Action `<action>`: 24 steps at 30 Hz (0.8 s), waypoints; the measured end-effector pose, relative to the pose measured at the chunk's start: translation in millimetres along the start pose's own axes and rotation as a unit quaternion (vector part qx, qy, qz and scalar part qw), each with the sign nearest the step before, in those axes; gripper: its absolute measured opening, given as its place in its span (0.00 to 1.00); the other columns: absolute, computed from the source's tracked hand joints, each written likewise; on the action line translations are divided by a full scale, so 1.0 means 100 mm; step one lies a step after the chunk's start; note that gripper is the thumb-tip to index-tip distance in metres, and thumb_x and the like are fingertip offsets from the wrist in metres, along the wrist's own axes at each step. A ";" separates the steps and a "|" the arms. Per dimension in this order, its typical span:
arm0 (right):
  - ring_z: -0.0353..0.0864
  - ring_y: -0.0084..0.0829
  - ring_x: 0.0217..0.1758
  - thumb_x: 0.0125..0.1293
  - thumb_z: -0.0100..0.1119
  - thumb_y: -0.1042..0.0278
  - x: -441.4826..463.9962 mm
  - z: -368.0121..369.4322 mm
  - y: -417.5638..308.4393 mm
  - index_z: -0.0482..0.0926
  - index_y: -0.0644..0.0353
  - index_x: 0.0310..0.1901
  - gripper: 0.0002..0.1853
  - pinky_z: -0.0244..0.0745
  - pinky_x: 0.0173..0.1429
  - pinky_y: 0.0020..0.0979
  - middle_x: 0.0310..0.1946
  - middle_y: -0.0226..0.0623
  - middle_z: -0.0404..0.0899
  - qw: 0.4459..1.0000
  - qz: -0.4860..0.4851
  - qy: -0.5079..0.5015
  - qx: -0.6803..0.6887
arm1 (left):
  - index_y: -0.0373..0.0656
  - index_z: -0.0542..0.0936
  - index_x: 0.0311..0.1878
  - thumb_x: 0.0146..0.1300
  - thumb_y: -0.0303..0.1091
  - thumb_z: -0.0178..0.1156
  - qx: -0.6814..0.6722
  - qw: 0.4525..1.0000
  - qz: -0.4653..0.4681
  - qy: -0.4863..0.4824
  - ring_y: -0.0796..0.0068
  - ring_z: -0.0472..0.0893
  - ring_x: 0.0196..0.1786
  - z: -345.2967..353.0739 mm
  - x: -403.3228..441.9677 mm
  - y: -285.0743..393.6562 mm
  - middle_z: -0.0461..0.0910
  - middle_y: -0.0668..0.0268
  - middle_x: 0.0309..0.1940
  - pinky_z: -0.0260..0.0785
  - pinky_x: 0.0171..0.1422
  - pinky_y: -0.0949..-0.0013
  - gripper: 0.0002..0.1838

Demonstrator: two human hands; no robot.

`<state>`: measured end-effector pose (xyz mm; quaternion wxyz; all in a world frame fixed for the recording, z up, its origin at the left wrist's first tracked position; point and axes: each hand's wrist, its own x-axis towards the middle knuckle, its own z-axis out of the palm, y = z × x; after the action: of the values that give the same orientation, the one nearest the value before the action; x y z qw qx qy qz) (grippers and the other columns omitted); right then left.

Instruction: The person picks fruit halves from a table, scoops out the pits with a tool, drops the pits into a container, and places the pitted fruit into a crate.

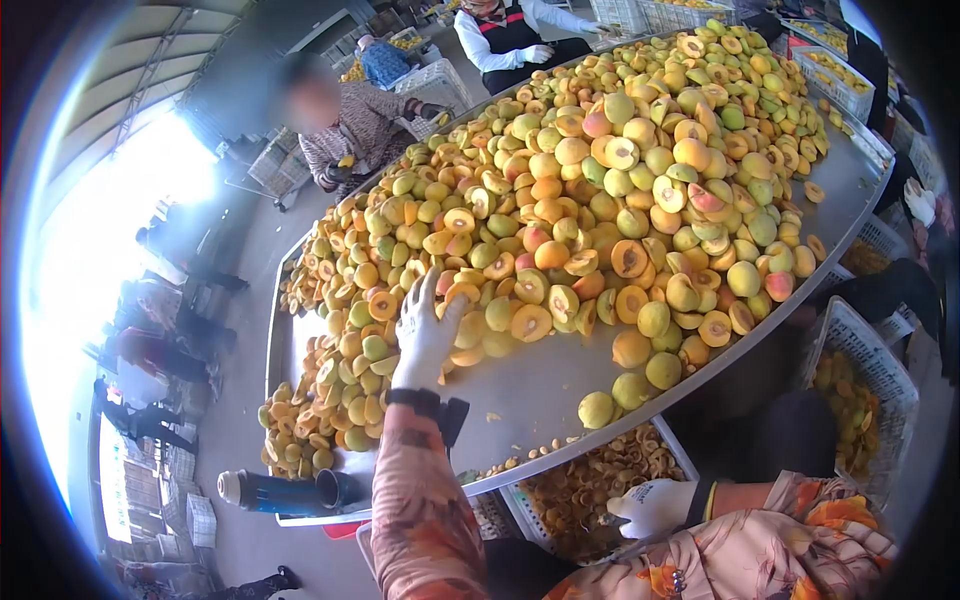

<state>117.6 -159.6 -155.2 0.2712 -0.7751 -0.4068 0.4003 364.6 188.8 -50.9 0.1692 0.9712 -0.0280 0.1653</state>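
Observation:
A large heap of halved and whole yellow-orange fruit (545,200) covers much of the metal table (530,380). My left hand (428,335), in a white glove, reaches onto the heap's near edge with fingers spread, touching fruit and holding none that shows. Below the table's front edge is my right hand (655,508), also white-gloved, its fingers curled above a crate (680,448) of brownish fruit pieces. What the right fingers hold, if anything, is too small to make out.
A blue bottle (270,492) and a dark cup (338,488) are at the table's lower left. Another crate (890,350) with fruit stands at the right. Across the table are a person in a patterned top (375,120) and another in a dark vest (505,42).

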 end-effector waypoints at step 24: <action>0.87 0.53 0.49 0.71 0.54 0.55 -0.14 -0.29 -0.41 0.77 0.61 0.57 0.21 0.80 0.55 0.50 0.45 0.54 0.86 0.989 0.078 0.122 -0.042 | 0.40 0.77 0.63 0.65 0.40 0.70 -0.352 0.931 -0.096 0.006 0.64 0.83 0.53 -0.15 -1.69 0.24 0.83 0.59 0.54 0.74 0.61 0.64 0.26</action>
<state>119.9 -152.9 -103.3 0.2535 -0.8583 -0.3254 0.3052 197.7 171.2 -85.5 0.5153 0.8465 0.0104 0.1332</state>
